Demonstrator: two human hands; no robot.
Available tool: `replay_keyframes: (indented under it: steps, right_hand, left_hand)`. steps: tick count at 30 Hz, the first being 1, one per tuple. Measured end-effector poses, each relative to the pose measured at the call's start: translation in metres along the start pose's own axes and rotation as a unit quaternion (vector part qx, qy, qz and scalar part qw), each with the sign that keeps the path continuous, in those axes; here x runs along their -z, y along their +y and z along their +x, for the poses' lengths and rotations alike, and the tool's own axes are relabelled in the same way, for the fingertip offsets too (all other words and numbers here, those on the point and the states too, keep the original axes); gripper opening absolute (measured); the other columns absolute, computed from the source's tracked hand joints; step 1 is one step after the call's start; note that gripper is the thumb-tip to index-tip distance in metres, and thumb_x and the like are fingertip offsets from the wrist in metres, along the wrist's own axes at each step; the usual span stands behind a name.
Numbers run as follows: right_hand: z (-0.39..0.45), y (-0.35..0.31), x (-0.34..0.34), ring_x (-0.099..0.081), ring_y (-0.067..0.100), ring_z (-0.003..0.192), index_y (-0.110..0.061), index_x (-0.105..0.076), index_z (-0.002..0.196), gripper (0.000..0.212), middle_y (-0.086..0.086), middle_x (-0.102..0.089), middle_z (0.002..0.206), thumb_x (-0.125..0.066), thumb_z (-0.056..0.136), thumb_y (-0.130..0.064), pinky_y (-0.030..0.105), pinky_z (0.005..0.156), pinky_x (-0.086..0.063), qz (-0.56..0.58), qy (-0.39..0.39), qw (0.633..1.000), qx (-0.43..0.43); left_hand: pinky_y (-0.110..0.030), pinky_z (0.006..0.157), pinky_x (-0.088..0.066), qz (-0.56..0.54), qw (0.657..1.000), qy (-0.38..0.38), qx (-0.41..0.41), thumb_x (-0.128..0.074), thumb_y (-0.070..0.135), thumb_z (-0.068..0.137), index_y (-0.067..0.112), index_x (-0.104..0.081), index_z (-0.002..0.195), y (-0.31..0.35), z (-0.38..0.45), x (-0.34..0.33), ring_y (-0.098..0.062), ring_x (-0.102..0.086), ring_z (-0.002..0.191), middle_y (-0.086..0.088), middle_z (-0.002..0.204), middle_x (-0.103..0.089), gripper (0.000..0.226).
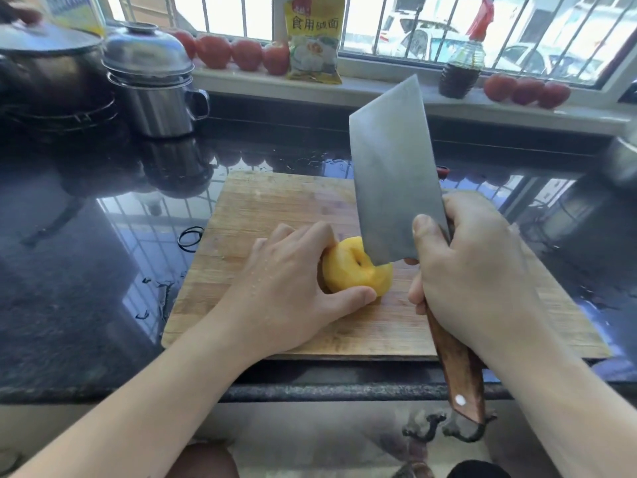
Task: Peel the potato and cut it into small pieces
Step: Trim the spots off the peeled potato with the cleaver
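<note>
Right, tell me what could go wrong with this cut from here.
1. The left hand holds the peeled potato with its thumb lying close beside the cleaver edge; a slip could likely nick it.
2. The potato is rounded and rests on the cutting board with no flat face visible, so it may roll under pressure.
3. The counter shows water drops near the board, so the board might slide.

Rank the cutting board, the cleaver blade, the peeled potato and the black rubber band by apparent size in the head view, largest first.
1. Cutting board
2. Cleaver blade, though it is raised nearer the camera, which inflates it
3. Peeled potato
4. Black rubber band
</note>
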State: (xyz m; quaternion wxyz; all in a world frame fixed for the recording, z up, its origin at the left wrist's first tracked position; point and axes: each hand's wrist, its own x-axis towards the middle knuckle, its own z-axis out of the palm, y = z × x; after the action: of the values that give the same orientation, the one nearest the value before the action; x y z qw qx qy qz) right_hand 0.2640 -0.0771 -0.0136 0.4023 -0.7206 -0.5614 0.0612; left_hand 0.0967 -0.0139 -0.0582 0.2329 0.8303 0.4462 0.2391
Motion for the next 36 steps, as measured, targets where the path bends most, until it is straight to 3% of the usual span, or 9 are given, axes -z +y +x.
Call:
replay_keyframes:
  steps: [4,8,12,15,20,26,29,33,36]
  right_hand:
    - [0.004,0.006,0.000,-0.055,0.009,0.033,-0.022,-0.051,0.084,0.022,0.001,-0.057,0.045,-0.046,0.104,-0.017,0.011,0.040,-0.037,0.045,-0.012,0.999,-0.003]
    - [0.007,0.011,-0.003,-0.056,0.012,0.033,-0.023,-0.051,0.084,0.022,-0.001,-0.061,0.049,-0.046,0.105,-0.018,0.014,0.041,-0.039,0.063,-0.026,0.998,0.002]
    - [0.005,0.013,-0.006,-0.056,0.013,0.034,-0.023,-0.052,0.085,0.022,-0.003,-0.062,0.051,-0.045,0.105,-0.017,0.017,0.042,-0.041,0.081,-0.023,0.996,0.020]
    - [0.004,0.015,-0.005,-0.057,0.013,0.034,-0.026,-0.053,0.086,0.023,-0.015,-0.064,0.068,-0.046,0.105,-0.014,0.021,0.042,-0.044,0.093,-0.020,0.994,0.044]
    - [0.008,0.016,-0.008,-0.056,0.012,0.034,-0.022,-0.055,0.087,0.021,-0.004,-0.058,0.046,-0.047,0.105,-0.016,0.018,0.043,-0.043,0.095,-0.022,0.994,0.041]
    - [0.007,0.015,-0.014,-0.059,0.009,0.039,-0.019,-0.056,0.088,0.018,-0.005,-0.055,0.049,-0.049,0.104,-0.018,0.011,0.045,-0.041,0.092,0.002,0.995,0.044]
    - [0.010,0.019,-0.013,-0.058,0.011,0.036,-0.020,-0.055,0.086,0.020,-0.005,-0.058,0.048,-0.048,0.104,-0.017,0.016,0.044,-0.043,0.099,-0.008,0.994,0.043]
    - [0.016,0.021,-0.012,-0.059,0.015,0.037,-0.018,-0.058,0.098,0.013,-0.009,-0.056,0.056,-0.048,0.106,-0.018,0.017,0.042,-0.042,0.111,-0.034,0.992,0.046]
    - [0.019,0.024,-0.013,-0.059,0.016,0.037,-0.018,-0.057,0.096,0.013,-0.008,-0.056,0.060,-0.048,0.106,-0.017,0.018,0.043,-0.043,0.117,-0.041,0.991,0.046]
  left_hand:
    - [-0.035,0.092,-0.037,-0.016,1.000,-0.010,0.008,-0.070,0.069,0.073,0.031,-0.054,0.102,0.001,-0.001,0.002,-0.002,-0.035,0.093,0.024,0.093,-0.048,0.050]
    - [-0.036,0.094,-0.038,-0.031,0.999,-0.017,0.020,-0.074,0.066,0.073,0.033,-0.056,0.106,0.001,0.000,0.003,0.017,-0.030,0.111,0.031,0.095,-0.043,0.050]
    - [-0.040,0.102,-0.042,-0.034,0.999,-0.018,0.027,-0.076,0.065,0.072,0.034,-0.058,0.108,0.001,0.001,0.003,0.002,-0.037,0.095,0.029,0.098,-0.046,0.051]
    - [-0.042,0.104,-0.045,-0.045,0.998,-0.022,0.035,-0.075,0.069,0.068,0.039,-0.059,0.111,-0.003,0.001,0.002,0.000,-0.042,0.107,0.027,0.104,-0.047,0.055]
    - [-0.042,0.107,-0.044,-0.057,0.997,-0.028,0.032,-0.076,0.067,0.071,0.040,-0.062,0.119,-0.005,0.001,0.002,-0.005,-0.048,0.115,0.030,0.106,-0.045,0.057]
    - [-0.042,0.107,-0.045,-0.058,0.998,-0.022,0.024,-0.076,0.066,0.071,0.039,-0.062,0.117,-0.005,0.001,0.002,-0.003,-0.048,0.113,0.030,0.104,-0.045,0.055]
    - [-0.042,0.107,-0.045,-0.059,0.998,-0.026,0.021,-0.076,0.066,0.071,0.039,-0.061,0.118,-0.006,0.002,0.002,-0.003,-0.048,0.113,0.031,0.104,-0.044,0.056]
    - [-0.042,0.109,-0.043,-0.060,0.997,-0.029,0.025,-0.078,0.067,0.070,0.043,-0.061,0.122,-0.010,0.003,0.001,-0.002,-0.047,0.115,0.027,0.108,-0.047,0.059]
    - [-0.042,0.111,-0.043,-0.074,0.996,-0.037,0.036,-0.074,0.076,0.064,0.051,-0.060,0.123,-0.014,0.004,-0.001,-0.005,-0.047,0.119,0.022,0.114,-0.051,0.066]
